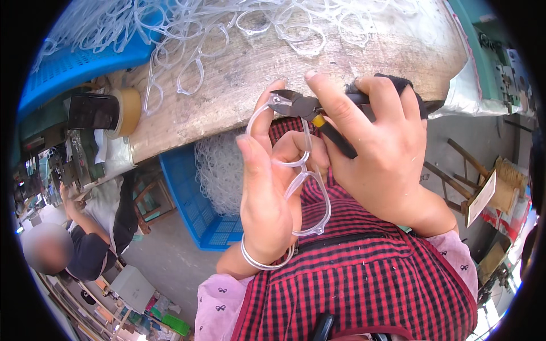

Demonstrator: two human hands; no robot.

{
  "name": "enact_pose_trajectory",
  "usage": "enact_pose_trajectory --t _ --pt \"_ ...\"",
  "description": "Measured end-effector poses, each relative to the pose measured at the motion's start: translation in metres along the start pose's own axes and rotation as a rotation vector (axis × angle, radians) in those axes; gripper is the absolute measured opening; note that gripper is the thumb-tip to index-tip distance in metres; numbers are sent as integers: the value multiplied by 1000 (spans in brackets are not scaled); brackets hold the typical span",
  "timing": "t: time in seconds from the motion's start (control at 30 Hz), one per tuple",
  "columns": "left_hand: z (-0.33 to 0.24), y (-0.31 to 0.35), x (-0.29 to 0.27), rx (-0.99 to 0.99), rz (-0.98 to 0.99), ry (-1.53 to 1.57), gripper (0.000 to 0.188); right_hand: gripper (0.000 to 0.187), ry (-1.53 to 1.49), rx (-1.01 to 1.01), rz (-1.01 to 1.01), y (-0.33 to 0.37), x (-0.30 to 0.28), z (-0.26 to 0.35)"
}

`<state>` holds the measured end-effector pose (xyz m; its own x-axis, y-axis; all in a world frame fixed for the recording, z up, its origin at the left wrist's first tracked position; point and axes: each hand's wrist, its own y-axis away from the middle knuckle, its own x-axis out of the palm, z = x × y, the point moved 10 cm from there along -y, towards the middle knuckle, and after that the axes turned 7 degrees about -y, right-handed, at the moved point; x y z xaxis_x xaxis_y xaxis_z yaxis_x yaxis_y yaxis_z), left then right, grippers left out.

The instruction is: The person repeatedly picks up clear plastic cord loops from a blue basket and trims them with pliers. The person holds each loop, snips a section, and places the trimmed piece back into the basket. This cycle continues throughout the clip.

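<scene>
My left hand (267, 187) is closed round a clear plastic eyeglass frame (323, 199), held upright in front of my checked apron. In my right hand (381, 142) is a pair of cutting pliers (304, 107) with dark jaws and black-and-yellow handles. The jaws are at the upper end of the eyeglass frame, by its corner, near my left fingertips. Whether they touch or bite the plastic I cannot tell. Some black cloth (401, 85) shows at my right fingers, round the far handle. Part of the eyeglass frame is hidden behind my left fingers.
Many clear eyeglass frames lie heaped on the worn wooden table (239, 85) and in a blue basket (74, 74) at far left. Below the table edge, another blue basket (190, 210) holds clear plastic scraps (219, 176). A tape roll (129, 111) sits at the table's left edge. Another person (91, 238) is at left.
</scene>
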<state>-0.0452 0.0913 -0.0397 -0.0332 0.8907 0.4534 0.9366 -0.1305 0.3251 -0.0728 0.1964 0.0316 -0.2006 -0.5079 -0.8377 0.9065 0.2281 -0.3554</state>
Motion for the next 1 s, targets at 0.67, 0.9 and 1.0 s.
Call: enact_pose_trajectory --t 0.67,0.9,1.0 --pt "5 27 -62 -319 418 -646 60 41 -608 8 467 19 32 -54" --pt "-112 -11 -53 598 -123 -1738 28 47 -1292 745 517 86 70 -98" --pt "-91 -60 39 1133 -10 -1635 22 57 -1310 680 653 87 87 -73"
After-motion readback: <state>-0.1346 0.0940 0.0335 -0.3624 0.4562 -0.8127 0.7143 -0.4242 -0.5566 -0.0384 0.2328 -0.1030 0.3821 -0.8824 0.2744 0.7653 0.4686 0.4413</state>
